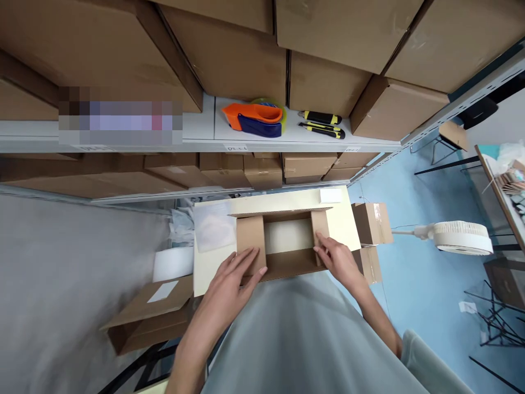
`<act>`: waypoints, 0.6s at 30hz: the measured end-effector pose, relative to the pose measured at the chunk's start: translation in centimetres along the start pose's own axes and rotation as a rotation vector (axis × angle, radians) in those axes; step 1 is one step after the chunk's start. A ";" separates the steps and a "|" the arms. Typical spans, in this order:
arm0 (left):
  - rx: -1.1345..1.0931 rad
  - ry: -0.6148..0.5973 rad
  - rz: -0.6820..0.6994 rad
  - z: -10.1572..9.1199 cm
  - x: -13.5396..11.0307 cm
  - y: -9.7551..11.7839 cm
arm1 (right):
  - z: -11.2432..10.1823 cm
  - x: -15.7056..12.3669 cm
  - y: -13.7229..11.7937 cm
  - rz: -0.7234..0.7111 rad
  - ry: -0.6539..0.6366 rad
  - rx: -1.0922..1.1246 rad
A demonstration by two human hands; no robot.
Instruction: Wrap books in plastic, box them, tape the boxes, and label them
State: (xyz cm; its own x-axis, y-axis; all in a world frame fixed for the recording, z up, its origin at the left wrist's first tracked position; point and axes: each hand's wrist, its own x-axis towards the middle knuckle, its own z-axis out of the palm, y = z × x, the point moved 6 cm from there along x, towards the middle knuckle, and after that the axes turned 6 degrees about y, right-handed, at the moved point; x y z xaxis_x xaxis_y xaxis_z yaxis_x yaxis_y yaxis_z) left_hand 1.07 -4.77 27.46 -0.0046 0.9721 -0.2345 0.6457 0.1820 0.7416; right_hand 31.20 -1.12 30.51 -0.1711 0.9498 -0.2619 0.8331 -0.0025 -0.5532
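A small brown cardboard box (289, 265) sits on the cream tabletop, its middle uncovered. Pale surface shows through the opening; I cannot tell whether it is the table or something inside. The box's left flap (249, 232) lies folded inward, with the outstretched fingers of my left hand (233, 282) resting on it and the thumb near the front edge. My right hand (339, 261) touches the narrower right flap (320, 221) with its fingertips, fingers slightly bent and apart. The long back flap stands up at the far side.
A clear plastic bag (213, 227) lies left on the table (344, 219), a white card (330, 195) at its back right. Above, a shelf (197, 143) holds boxes, an orange-blue tape dispenser (258, 119) and cutters (322, 125). An open carton (151, 309) stands left, a white fan (461, 238) right.
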 end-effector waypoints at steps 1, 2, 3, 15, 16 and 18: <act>-0.024 -0.021 0.003 0.4 0.0 -0.5 | 0.4 0.2 0.1 0.015 -0.037 0.009; -0.042 -0.043 0.004 0.7 0.1 -1.1 | 0.7 0.4 0.4 0.041 -0.068 0.013; -0.054 -0.066 0.000 1.1 0.1 -1.6 | 0.8 0.5 0.7 0.068 -0.094 0.017; 0.104 0.017 -0.050 0.0 3.2 -3.0 | -1.1 1.0 5.0 0.108 -0.110 0.261; 0.127 0.079 -0.063 -0.3 3.9 -3.3 | -0.9 1.7 5.2 0.145 -0.007 0.203; 0.141 0.196 -0.089 -0.8 5.1 -3.8 | -0.6 2.9 5.2 0.185 0.167 0.089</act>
State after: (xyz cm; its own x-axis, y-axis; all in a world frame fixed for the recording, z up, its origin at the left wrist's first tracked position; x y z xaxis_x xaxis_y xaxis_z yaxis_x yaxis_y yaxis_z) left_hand -2.04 -0.35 23.90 -0.2050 0.9658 -0.1586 0.7360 0.2590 0.6255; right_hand 35.36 1.79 27.35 0.0756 0.9691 -0.2347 0.7911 -0.2016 -0.5776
